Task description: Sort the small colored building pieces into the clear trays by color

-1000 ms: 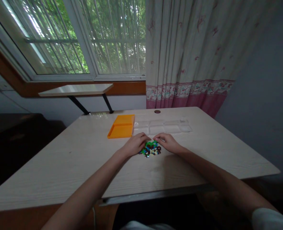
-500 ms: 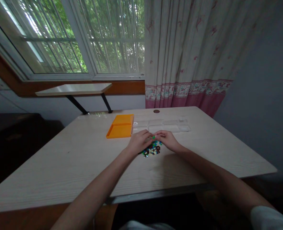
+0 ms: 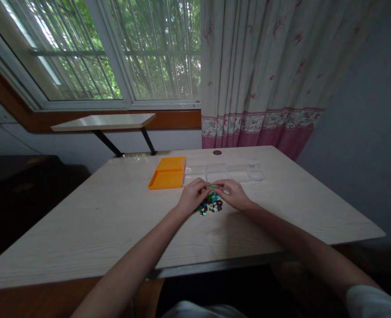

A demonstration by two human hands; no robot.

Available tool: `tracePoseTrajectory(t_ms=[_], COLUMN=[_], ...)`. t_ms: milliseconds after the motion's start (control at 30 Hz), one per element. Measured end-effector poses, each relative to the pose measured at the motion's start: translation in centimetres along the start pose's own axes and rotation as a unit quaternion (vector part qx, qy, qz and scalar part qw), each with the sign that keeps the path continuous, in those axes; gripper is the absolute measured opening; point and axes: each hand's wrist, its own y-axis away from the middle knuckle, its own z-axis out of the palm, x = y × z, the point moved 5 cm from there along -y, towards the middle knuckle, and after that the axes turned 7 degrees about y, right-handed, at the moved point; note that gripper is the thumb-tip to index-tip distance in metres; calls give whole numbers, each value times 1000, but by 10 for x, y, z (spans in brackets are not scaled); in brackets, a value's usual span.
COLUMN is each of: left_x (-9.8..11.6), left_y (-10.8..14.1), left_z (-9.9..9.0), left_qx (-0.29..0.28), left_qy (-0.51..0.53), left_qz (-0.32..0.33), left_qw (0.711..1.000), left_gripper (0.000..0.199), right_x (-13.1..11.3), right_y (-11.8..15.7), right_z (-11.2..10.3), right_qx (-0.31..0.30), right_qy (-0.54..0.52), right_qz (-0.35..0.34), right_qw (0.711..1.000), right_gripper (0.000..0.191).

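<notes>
A small green piece [image 3: 212, 187], perhaps a toy brick, is pinched between my two hands above the middle of the table. My left hand [image 3: 193, 194] closes its fingertips on the piece's left side. From the other side, my right hand [image 3: 233, 194] grips it with thumb and fingers. Right below the hands lies a loose pile of tiny pieces [image 3: 212, 205] in green, blue, brown and cream. My left fingers hide part of that pile. The exact shape of the green piece is too small to make out.
Beyond my left hand lies an open orange case [image 3: 167, 173]. A clear compartment tray [image 3: 238, 176] sits behind my right hand. The pale wooden table [image 3: 109, 229] has a round brown cable hole [image 3: 217, 152] near its back edge. A raised shelf [image 3: 104, 122] stands at the back left.
My hands stay over the pile and their fingertips have shifted slightly around the green piece, which now looks flatter and wider. The whole view has moved a little.
</notes>
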Motion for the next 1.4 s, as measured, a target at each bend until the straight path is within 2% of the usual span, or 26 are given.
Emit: tracePoseTrajectory(t_ms=[333, 533, 1400], left_x=[6, 5, 6], left_y=[-1, -1, 0], left_z=[-2, -3, -2], left_qx=[26, 62, 41], left_qy=[16, 34, 26], left_qz=[6, 11, 4], left_qw=[1000, 997, 999], left_gripper=[18, 16, 17], right_x=[-5, -6, -5], right_y=[1, 2, 2], right_z=[-6, -9, -8], right_qx=[39, 63, 50], right_qy=[46, 52, 57], right_qz=[-24, -39, -27], right_qw=[998, 996, 997], right_gripper=[21, 19, 20])
